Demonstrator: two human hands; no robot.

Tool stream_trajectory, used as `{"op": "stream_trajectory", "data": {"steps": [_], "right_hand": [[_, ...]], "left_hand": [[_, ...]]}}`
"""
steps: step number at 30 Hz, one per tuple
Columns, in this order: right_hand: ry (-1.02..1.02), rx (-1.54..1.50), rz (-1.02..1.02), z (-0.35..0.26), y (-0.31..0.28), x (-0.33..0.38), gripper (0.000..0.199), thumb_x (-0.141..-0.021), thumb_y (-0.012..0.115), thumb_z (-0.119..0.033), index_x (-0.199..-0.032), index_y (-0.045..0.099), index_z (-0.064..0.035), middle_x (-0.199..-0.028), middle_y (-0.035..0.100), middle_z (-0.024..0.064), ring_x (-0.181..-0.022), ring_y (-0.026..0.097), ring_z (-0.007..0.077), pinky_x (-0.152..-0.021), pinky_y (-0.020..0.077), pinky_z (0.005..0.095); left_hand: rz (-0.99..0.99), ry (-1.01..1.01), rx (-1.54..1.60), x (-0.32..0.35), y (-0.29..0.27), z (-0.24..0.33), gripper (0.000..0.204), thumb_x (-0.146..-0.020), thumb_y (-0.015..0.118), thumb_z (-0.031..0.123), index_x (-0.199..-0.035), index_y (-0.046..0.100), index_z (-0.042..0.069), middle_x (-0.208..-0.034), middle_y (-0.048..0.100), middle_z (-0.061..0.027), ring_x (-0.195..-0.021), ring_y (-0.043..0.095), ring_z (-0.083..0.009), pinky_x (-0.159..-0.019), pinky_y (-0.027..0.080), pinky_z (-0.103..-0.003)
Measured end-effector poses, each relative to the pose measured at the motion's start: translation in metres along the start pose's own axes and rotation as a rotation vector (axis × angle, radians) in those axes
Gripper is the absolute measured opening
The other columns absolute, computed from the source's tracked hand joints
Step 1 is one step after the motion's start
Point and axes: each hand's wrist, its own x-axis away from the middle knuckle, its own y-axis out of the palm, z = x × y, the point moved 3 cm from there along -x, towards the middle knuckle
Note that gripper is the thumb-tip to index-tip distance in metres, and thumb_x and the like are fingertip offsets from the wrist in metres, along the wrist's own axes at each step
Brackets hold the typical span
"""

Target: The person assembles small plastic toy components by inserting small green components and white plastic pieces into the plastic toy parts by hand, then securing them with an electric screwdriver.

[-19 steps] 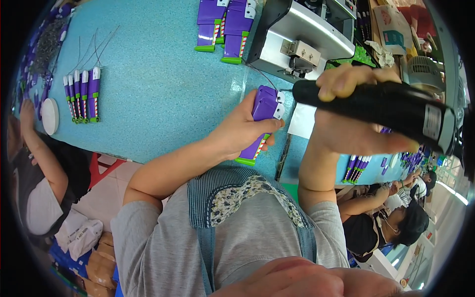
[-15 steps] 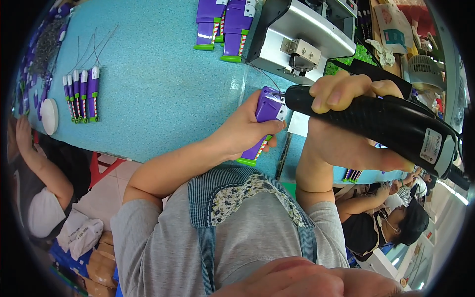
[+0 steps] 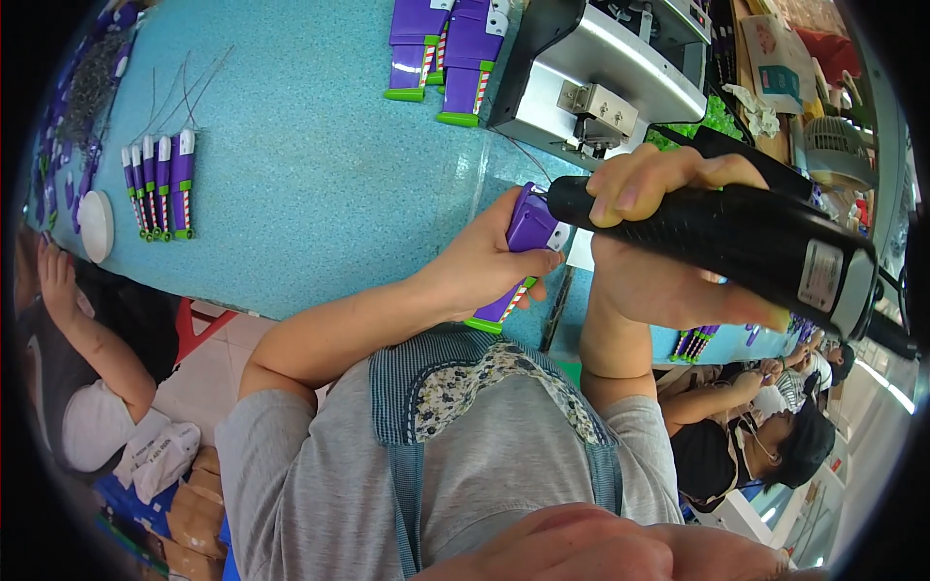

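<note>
My left hand [image 3: 484, 254] is closed around a purple plastic toy leg [image 3: 531, 228] with a white patch, a striped side and a green end. Its thumb presses along the side of the part. In my right hand [image 3: 644, 271] is a black electric screwdriver [image 3: 741, 232], held sideways with its nose toward the left. The nose end meets the upper part of the purple piece; the bit's exact contact is hidden. A thin dark wire [image 3: 521, 145] runs from the machine toward the screwdriver's nose.
A silver and black machine [image 3: 605, 82] stands beyond my hands. Larger purple toy parts [image 3: 469, 58] lie left of it. Slim purple parts with wires [image 3: 163, 184] form a row at left, near a round white lid [image 3: 96, 227]. Co-workers sit at both sides.
The held toy leg has shifted slightly down and to the right. The screwdriver has moved a little left, its nose now overlapping the part's upper end more closely.
</note>
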Motion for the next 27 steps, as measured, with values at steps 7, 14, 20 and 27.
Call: {"op": "stream_trajectory", "data": {"steps": [7,14,20,27], "right_hand": [[-0.094,-0.014,-0.015,-0.015,-0.026,-0.039,0.093,-0.073,0.032,-0.087,-0.113,0.054,-0.0053,-0.081,0.061,0.0152,-0.063,0.056,0.0236,-0.060,0.0451,0.0348],[0.026,-0.089,-0.003,-0.014,-0.010,-0.015,0.097,-0.071,0.033,-0.088,-0.119,0.051,-0.0058,-0.080,0.059,0.0148,-0.065,0.056,0.0225,-0.065,0.0449,0.0365],[0.042,0.010,0.015,-0.019,0.010,0.001,0.095,-0.072,0.038,-0.086,-0.118,0.047,-0.0033,-0.076,0.057,0.0145,-0.058,0.053,0.0226,-0.057,0.0436,0.0356],[0.024,0.062,0.002,-0.014,0.013,0.008,0.093,-0.073,0.040,-0.084,-0.117,0.045,-0.0018,-0.074,0.056,0.0151,-0.057,0.053,0.0230,-0.057,0.0436,0.0363]], "left_hand": [[0.030,0.013,0.058,-0.003,-0.004,-0.002,0.044,-0.082,0.066,0.005,-0.118,0.040,0.006,-0.087,0.057,-0.0076,-0.060,0.060,-0.0158,-0.046,0.049,-0.029],[0.041,-0.024,0.031,-0.003,-0.006,-0.002,0.048,-0.084,0.063,0.004,-0.124,0.038,0.008,-0.098,0.062,-0.0146,-0.061,0.059,-0.0161,-0.049,0.049,-0.029],[0.007,-0.008,0.083,-0.009,-0.005,-0.003,0.044,-0.082,0.065,0.004,-0.117,0.039,0.007,-0.089,0.059,-0.0099,-0.059,0.059,-0.0159,-0.045,0.048,-0.029],[0.004,0.031,0.095,-0.009,-0.003,-0.004,0.040,-0.083,0.064,0.003,-0.114,0.039,0.006,-0.080,0.054,-0.0067,-0.057,0.058,-0.0151,-0.042,0.046,-0.028]]}}
